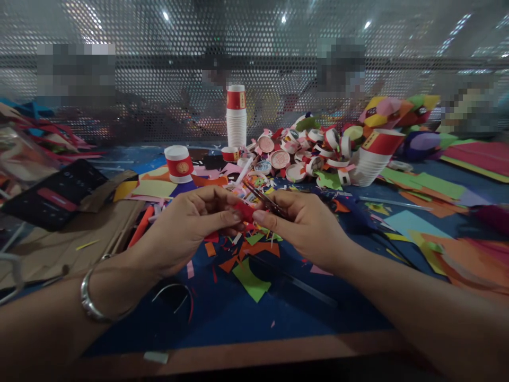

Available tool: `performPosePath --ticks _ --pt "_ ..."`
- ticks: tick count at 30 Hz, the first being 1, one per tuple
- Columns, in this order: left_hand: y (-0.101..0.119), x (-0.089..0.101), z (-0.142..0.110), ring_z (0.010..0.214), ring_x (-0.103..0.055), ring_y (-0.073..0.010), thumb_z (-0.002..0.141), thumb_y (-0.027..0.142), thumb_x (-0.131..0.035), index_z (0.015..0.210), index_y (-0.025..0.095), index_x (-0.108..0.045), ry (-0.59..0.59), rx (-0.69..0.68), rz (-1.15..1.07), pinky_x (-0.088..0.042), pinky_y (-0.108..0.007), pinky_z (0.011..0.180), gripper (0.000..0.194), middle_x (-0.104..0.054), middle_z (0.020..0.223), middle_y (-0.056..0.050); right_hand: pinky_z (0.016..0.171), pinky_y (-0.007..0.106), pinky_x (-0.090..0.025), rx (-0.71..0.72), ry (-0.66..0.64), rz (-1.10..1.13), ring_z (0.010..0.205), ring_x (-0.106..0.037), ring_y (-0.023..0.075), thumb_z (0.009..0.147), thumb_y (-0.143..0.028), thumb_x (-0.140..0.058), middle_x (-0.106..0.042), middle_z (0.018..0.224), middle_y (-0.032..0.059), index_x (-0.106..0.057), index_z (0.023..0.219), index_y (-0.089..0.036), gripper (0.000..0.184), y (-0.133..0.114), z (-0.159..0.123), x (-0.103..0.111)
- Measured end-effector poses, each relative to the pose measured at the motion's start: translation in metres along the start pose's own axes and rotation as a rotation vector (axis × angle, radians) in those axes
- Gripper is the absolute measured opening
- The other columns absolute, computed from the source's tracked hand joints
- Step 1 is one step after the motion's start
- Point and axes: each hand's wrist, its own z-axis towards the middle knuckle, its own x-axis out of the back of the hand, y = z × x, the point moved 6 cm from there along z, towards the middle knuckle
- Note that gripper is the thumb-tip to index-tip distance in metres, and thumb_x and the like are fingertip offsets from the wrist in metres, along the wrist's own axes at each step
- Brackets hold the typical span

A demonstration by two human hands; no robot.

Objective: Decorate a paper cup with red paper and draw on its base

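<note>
My left hand (191, 225) is closed in a pinch on a small red paper piece (245, 211) above the blue table. A silver bangle (89, 300) sits on that wrist. My right hand (306, 223) is closed around a pair of scissors (264, 200), whose dark blades point up and left at the red piece. Both hands meet at the middle of the view. Paper scraps in green, orange and red (248, 260) lie on the table right under them.
A stack of white and red paper cups (236, 116) stands at the back, a single cup (178, 163) to its left, a tilted stack (374, 156) at right. Cut cup rings (302, 151) are heaped behind. Coloured sheets (437, 212) cover the right; cardboard (71, 239) lies left. A perforated screen (159, 63) closes the back.
</note>
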Motion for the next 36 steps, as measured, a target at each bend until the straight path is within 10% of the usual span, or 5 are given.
performPosePath --ticks 36 --pt "-0.0012 0.0027 -0.0001 0.070 -0.073 -0.0090 0.077 0.020 -0.085 0.083 0.020 -0.083 0.061 -0.040 0.087 -0.059 -0.014 0.066 0.007 -0.080 0.079 -0.001 0.059 0.023 -0.045 -0.035 -0.012 0.056 0.067 -0.055 0.0115 0.084 -0.041 -0.078 -0.063 0.075 -0.0017 -0.070 0.086 -0.018 0.024 0.0068 -0.0004 -0.0042"
